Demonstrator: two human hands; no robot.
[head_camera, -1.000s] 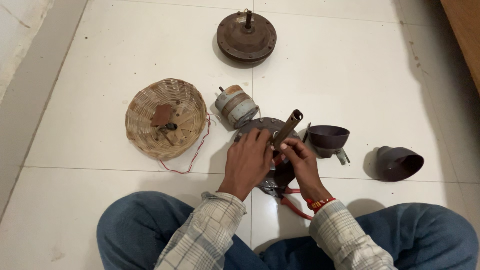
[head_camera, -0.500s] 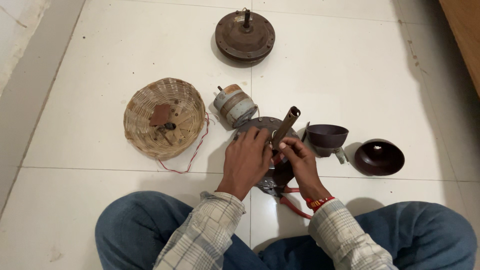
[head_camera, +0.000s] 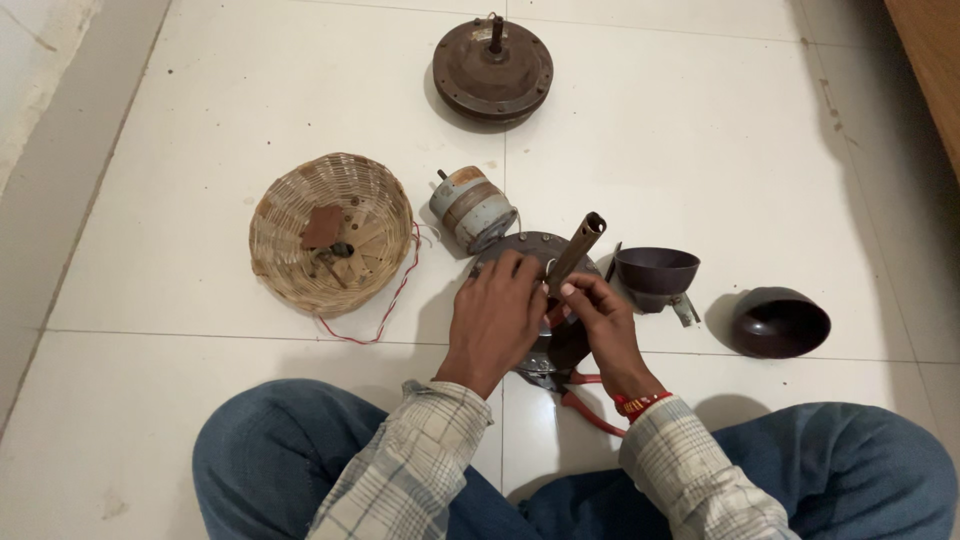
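Note:
I sit cross-legged on a white tiled floor. My left hand (head_camera: 493, 318) rests on a round dark metal motor housing (head_camera: 527, 250) that lies between my knees, its fingers curled over the top plate. My right hand (head_camera: 600, 325) pinches at the base of a brown metal rod (head_camera: 577, 250) that sticks up at a tilt from the housing. What my fingertips grip is hidden. Red-handled pliers (head_camera: 590, 410) lie under my right wrist.
A woven basket (head_camera: 330, 233) with small parts stands at the left, a red wire (head_camera: 385, 305) trailing from it. A small grey cylindrical motor (head_camera: 472, 208) lies behind the housing. Two dark cup-shaped covers (head_camera: 655, 275) (head_camera: 779, 322) sit at the right; another round motor (head_camera: 492, 70) lies farther away.
The dark cover at the far right has rolled from lying on its side to mouth-up. My hands have stayed on the housing and rod, with small finger shifts.

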